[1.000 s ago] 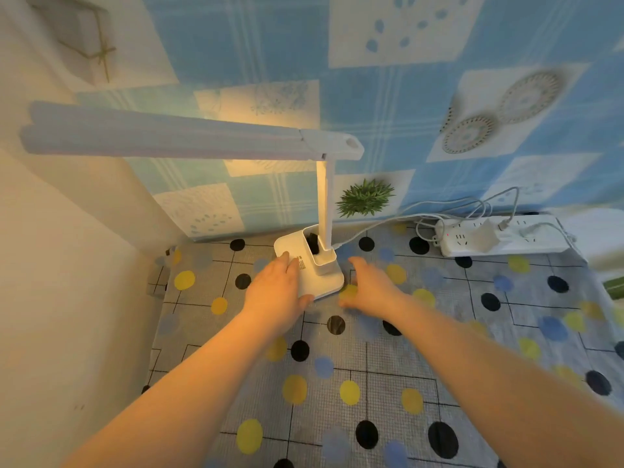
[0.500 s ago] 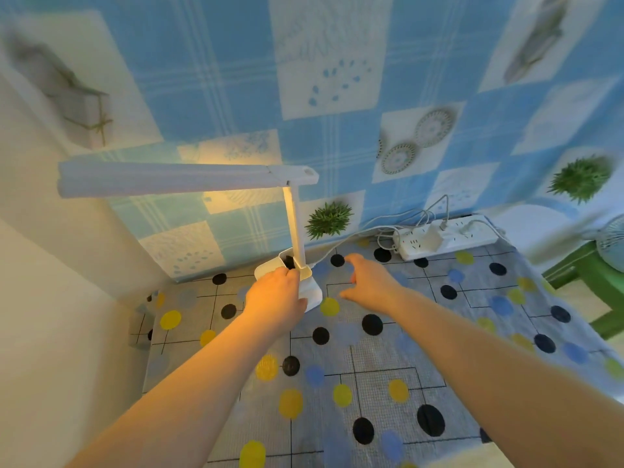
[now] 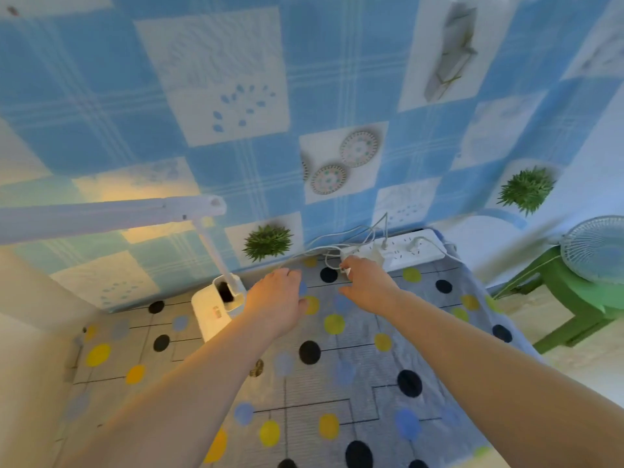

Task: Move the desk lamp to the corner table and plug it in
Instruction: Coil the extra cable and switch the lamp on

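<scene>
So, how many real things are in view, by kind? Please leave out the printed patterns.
Lamp: 1
Power strip: 1
Fan: 1
Green stool: 1
Hands: 2, left and right
Total: 6

There is only one view, from a camera worn on the person's head. It looks forward and down over both bare arms at a table (image 3: 337,383) with a spotty cloth. It faces the blue checked wall (image 3: 236,96) right behind the table. The table top is close and fills the lower half. A green stool (image 3: 574,309) shows at the right edge.
</scene>
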